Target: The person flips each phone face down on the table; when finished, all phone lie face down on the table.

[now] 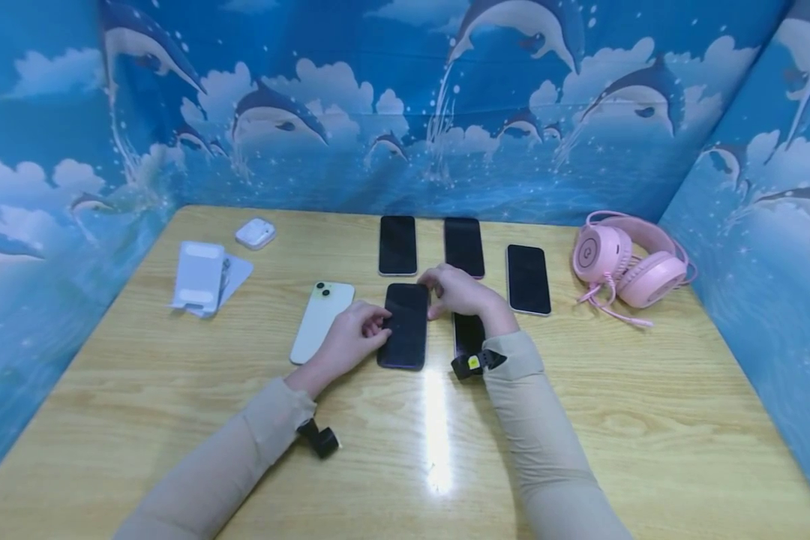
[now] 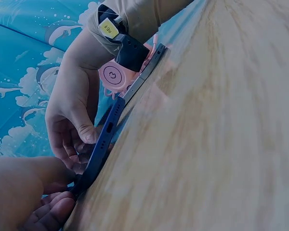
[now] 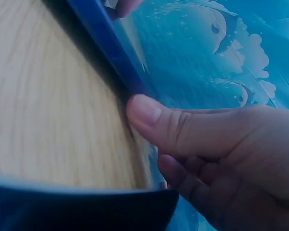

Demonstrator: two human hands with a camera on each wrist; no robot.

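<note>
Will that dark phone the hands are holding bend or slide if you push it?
The dark phone looks like a flat, rigid slab, so it probably won't bend. The wooden table is glossy, so it would likely slide easily. Its glass face may crack if dropped. The left hand and right hand grip its edges.

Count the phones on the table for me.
6: three face up in the back row, a white one face down at left, one gripped by both hands, one partly under the right wrist.
</note>
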